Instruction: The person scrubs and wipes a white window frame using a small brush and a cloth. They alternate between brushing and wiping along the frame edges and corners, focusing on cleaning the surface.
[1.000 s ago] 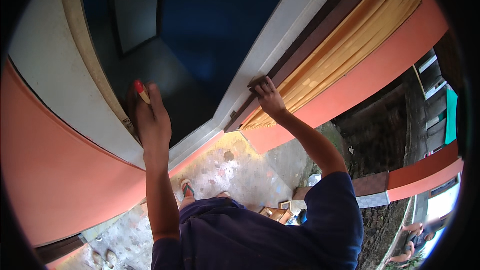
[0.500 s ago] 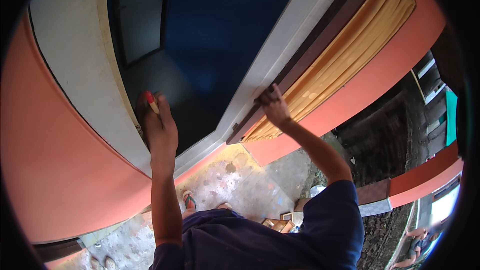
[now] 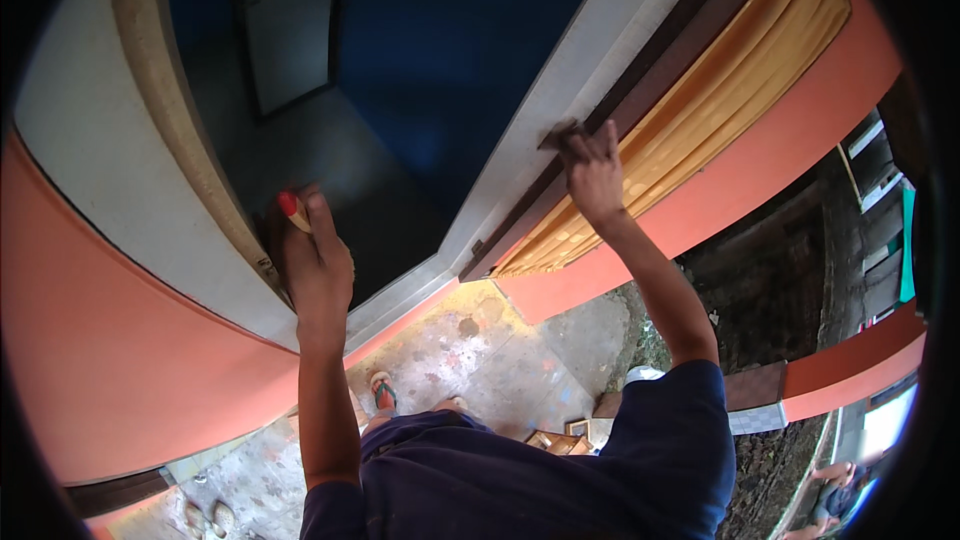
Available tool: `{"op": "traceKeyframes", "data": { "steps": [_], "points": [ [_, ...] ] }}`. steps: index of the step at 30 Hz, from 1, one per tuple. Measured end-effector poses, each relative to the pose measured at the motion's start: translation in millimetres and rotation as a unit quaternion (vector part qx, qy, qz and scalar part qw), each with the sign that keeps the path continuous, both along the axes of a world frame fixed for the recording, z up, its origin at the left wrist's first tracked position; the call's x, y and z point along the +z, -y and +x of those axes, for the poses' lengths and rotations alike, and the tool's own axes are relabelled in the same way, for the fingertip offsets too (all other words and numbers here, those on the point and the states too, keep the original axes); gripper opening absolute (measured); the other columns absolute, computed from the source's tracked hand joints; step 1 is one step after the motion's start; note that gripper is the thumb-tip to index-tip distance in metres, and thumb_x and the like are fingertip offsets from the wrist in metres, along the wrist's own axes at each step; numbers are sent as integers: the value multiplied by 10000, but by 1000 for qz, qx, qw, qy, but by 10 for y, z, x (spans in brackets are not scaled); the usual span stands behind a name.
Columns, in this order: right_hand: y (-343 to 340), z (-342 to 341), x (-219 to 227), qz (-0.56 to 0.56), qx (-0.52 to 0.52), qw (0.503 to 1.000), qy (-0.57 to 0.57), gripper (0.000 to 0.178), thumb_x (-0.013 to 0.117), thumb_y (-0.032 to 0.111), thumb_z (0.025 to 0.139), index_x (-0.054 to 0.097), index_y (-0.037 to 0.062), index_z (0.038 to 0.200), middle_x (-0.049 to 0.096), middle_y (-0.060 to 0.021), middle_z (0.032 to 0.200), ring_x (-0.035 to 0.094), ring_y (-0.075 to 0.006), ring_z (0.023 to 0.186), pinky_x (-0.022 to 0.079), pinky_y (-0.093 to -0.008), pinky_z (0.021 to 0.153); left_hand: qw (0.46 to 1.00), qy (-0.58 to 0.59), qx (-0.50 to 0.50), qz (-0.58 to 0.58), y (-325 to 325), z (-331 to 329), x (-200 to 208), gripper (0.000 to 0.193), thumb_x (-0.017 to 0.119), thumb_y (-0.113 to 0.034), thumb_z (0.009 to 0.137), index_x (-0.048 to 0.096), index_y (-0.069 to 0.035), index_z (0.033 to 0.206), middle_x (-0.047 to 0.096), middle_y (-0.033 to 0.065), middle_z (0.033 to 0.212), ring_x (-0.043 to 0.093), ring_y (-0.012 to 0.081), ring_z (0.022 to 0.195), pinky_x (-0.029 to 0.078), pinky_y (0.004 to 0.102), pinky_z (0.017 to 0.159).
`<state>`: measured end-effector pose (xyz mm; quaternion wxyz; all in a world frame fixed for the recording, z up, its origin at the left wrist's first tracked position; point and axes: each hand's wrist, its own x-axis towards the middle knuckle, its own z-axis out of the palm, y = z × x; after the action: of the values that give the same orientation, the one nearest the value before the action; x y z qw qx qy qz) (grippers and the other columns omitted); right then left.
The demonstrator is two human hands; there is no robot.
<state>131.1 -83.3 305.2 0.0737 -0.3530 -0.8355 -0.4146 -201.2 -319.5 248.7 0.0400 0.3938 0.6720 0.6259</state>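
My left hand (image 3: 318,275) is closed round a pale wooden handle with a red end (image 3: 290,205); the tool's other end is hidden by the hand. It rests against the bare wooden edge of a white door (image 3: 165,100). My right hand (image 3: 597,180), blurred by motion, grips a small dark piece (image 3: 563,135) against the white door frame (image 3: 540,100). Some of its fingers stick out away from the frame. I cannot make out what the dark piece is made of.
A dark wood strip and a yellow curtain (image 3: 690,110) run beside the frame. Coral walls (image 3: 110,330) flank the doorway. Below lie a paint-spotted floor (image 3: 430,350), a pair of shoes (image 3: 210,518) and a wooden box (image 3: 555,442). Another person (image 3: 835,495) is at the far lower right.
My right hand has moved up along the door frame with the dark piece. My left hand stays by the door's edge, still holding the handle; more of that edge shows.
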Motion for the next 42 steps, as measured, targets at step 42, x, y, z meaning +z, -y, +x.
{"op": "traceKeyframes", "data": {
  "steps": [42],
  "points": [
    [-109,398,35,-92,174,979,-43,759,726,115,717,630,256,1457,620,22,1329,532,-172,1348,248,-545,1263,834,-75,-345,425,-2626,1526,3088,228,733,-169,967,775,-17,1131,803,126,1023,778,192,896,590,304,819]
  ]
}}
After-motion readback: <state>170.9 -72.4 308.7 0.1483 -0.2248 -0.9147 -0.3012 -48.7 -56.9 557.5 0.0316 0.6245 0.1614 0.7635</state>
